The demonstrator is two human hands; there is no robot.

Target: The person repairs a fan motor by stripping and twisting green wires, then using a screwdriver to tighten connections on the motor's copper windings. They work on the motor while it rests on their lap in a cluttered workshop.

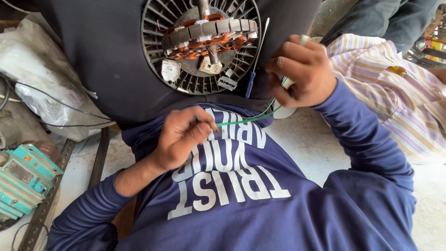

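Risk: green wire [246,119], pinched taut between left hand [183,135] and right hand [302,72], probably snaps or slips if yanked.

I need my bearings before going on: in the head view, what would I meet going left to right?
Turquoise metal device → clear plastic bag → left hand pinching the green wire → blue-handled screwdriver → right hand holding the wire's other end → another person's striped sleeve.
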